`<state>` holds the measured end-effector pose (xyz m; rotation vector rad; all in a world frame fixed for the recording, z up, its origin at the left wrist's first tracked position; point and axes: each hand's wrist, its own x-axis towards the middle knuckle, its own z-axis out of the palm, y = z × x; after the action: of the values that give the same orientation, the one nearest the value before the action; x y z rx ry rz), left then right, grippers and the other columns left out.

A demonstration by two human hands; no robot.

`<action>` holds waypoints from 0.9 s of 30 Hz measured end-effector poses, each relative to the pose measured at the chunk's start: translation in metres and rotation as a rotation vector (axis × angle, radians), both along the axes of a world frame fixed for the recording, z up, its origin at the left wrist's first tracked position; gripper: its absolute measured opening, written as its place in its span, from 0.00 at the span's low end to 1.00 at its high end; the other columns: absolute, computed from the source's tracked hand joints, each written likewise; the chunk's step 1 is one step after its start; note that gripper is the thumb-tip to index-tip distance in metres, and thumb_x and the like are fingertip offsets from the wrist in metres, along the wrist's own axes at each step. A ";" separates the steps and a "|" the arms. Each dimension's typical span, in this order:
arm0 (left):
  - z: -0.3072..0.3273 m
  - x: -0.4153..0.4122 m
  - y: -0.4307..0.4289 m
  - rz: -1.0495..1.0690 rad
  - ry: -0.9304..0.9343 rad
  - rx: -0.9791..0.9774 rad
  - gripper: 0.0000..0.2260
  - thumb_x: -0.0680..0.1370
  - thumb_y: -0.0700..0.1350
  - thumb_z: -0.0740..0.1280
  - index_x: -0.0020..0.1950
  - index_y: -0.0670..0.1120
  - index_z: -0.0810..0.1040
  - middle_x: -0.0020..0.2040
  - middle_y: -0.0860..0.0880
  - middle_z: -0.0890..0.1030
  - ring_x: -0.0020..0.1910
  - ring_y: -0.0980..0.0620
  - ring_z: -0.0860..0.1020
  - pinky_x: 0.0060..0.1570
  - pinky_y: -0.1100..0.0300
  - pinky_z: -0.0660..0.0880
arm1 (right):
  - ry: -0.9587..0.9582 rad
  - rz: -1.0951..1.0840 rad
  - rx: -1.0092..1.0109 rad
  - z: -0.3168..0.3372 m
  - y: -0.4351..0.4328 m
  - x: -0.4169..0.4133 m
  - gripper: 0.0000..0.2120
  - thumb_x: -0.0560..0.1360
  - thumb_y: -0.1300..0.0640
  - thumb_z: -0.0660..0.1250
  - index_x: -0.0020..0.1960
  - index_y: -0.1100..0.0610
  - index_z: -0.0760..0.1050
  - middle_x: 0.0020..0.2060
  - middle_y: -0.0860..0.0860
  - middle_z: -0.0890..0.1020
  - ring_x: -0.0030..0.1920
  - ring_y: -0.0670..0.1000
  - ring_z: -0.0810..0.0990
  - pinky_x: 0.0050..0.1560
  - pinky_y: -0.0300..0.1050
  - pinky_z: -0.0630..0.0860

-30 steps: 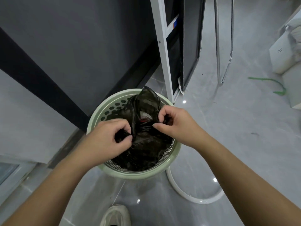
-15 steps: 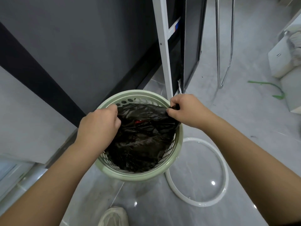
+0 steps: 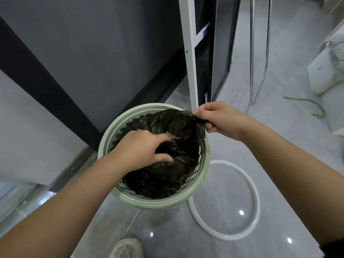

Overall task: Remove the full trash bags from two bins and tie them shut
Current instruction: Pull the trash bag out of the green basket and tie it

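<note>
A pale green perforated bin stands on the grey floor against a dark wall. Inside it sits a black trash bag, crumpled and loose at the top. My right hand pinches the bag's edge at the bin's far right rim and holds it up. My left hand is inside the bin over the middle of the bag, with fingers curled into the plastic. The bag's contents are hidden.
A white plastic ring lies on the floor right of the bin. A white metal post and a dark panel rise just behind it. Chrome chair legs, a green strip and white boxes lie farther right. My shoe is below.
My left hand left the bin's near-left rim and moved into the middle of the bag. My right hand stays at the far right rim, still holding the bag's edge.
</note>
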<state>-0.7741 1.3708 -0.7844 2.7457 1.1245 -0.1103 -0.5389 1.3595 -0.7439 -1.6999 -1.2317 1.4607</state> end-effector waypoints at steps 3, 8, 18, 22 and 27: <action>0.001 0.001 0.004 -0.019 0.038 0.070 0.08 0.76 0.59 0.62 0.46 0.56 0.74 0.37 0.54 0.77 0.41 0.50 0.78 0.35 0.58 0.67 | -0.162 0.081 0.024 0.003 -0.003 0.010 0.06 0.71 0.55 0.73 0.40 0.58 0.81 0.32 0.51 0.77 0.30 0.45 0.72 0.34 0.36 0.73; 0.000 -0.010 0.005 -0.055 -0.128 0.076 0.09 0.74 0.47 0.63 0.36 0.51 0.65 0.36 0.53 0.72 0.29 0.53 0.70 0.27 0.59 0.64 | -0.589 0.330 0.112 0.004 -0.010 0.011 0.16 0.64 0.49 0.79 0.33 0.52 0.72 0.30 0.47 0.75 0.31 0.46 0.71 0.32 0.37 0.68; 0.009 -0.005 0.000 0.069 -0.064 -0.036 0.25 0.73 0.60 0.66 0.63 0.56 0.56 0.32 0.51 0.76 0.31 0.53 0.76 0.33 0.56 0.74 | -0.938 0.589 0.358 -0.006 -0.019 0.021 0.06 0.77 0.54 0.65 0.50 0.54 0.79 0.41 0.48 0.78 0.45 0.52 0.78 0.48 0.50 0.76; 0.020 -0.005 0.002 0.212 0.060 0.155 0.22 0.75 0.57 0.65 0.66 0.53 0.65 0.42 0.51 0.80 0.41 0.47 0.79 0.35 0.56 0.71 | -0.994 0.624 0.447 -0.009 -0.021 0.021 0.09 0.79 0.52 0.61 0.51 0.57 0.76 0.44 0.51 0.75 0.45 0.55 0.76 0.48 0.52 0.74; 0.030 -0.005 0.002 0.290 -0.197 0.048 0.08 0.76 0.52 0.65 0.41 0.49 0.74 0.36 0.53 0.76 0.39 0.49 0.76 0.34 0.54 0.70 | -0.738 0.386 0.470 -0.018 -0.028 0.014 0.07 0.79 0.55 0.62 0.44 0.55 0.66 0.36 0.51 0.74 0.36 0.52 0.74 0.38 0.47 0.70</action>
<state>-0.7792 1.3729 -0.7546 2.5290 1.4639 0.2217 -0.5250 1.3316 -0.7616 -1.7638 -2.1848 0.6049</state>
